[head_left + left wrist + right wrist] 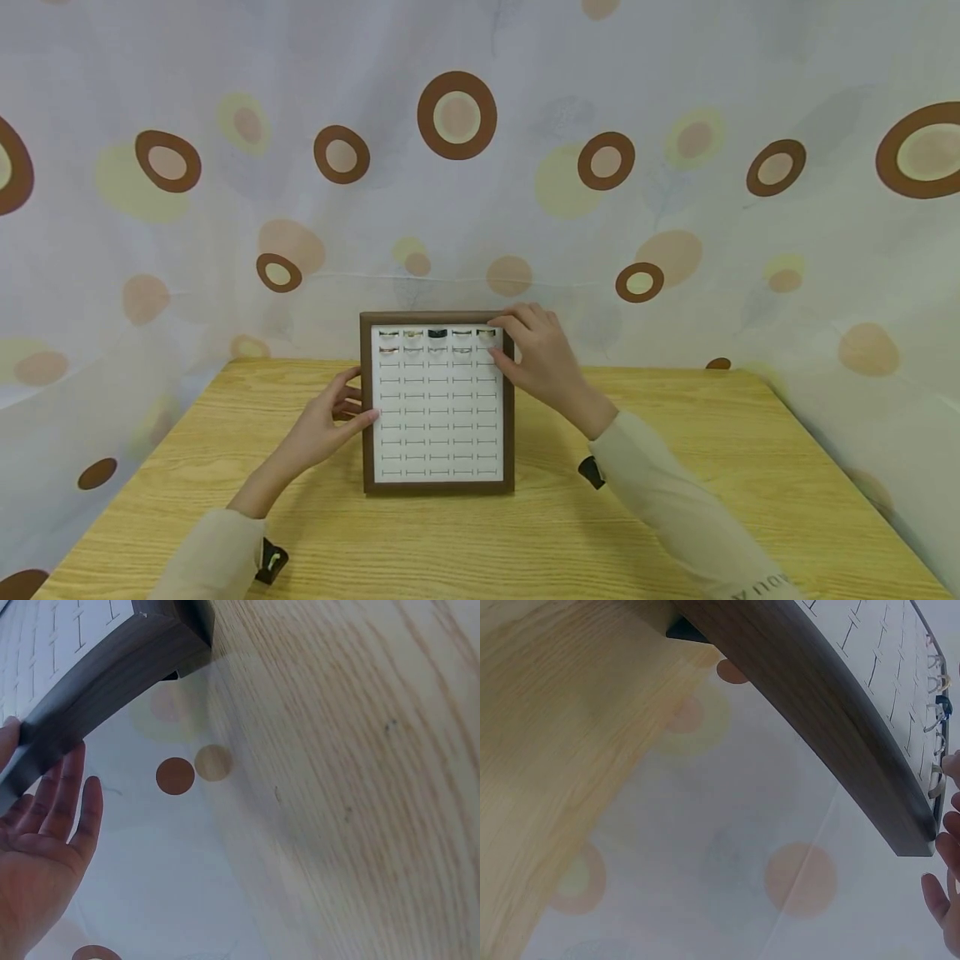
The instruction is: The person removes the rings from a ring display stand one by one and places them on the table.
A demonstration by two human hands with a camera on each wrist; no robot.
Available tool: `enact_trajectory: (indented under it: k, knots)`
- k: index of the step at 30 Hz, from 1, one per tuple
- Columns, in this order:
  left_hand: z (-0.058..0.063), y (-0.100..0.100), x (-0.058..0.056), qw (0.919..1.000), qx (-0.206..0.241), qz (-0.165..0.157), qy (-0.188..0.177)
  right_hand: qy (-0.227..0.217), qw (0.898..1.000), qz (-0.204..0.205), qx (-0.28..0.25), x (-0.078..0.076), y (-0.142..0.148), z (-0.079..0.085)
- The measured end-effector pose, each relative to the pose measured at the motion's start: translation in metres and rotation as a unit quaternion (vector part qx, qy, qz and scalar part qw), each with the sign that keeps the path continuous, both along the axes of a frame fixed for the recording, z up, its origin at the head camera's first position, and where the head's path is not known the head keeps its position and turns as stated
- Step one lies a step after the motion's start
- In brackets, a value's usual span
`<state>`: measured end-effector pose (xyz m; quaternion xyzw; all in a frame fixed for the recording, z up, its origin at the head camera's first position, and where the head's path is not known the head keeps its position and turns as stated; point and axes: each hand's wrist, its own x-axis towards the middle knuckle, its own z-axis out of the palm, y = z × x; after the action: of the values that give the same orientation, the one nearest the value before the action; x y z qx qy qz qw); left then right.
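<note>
A ring display board [438,419] with a brown wooden frame stands propped upright on the table. Several rings sit in its top two slotted rows, among them a black one [437,333] in the middle of the top row. My left hand [326,425] holds the left side of the frame, thumb on the front and fingers behind. At the upper right corner is my right hand [546,360]; its thumb and index finger are apart on either side of a gold-toned ring [486,333]. Close to those fingertips in the right wrist view is a pale ring [935,781]; contact is unclear.
The board stands on a light wood-grain table [435,542]. Behind and on both sides hangs a pale curtain [510,208] printed with brown rings and ovals. Dark wrist pieces [272,562] show by the sleeves.
</note>
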<state>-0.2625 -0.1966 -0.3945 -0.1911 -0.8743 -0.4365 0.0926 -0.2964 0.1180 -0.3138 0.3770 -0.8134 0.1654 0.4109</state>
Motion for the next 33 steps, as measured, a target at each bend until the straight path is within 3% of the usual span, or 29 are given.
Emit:
enact_trajectory:
  k: [22,33]
  knots:
    - [0.0,0.0,0.0,0.9999,0.0,-0.011,-0.005,0.04,0.999,0.024,-0.009,-0.016,-0.004,-0.006]
    - [0.003,-0.001,-0.001,0.9993,0.012,-0.028,-0.022,0.039,0.999,0.026,-0.004,-0.015,-0.005,-0.003]
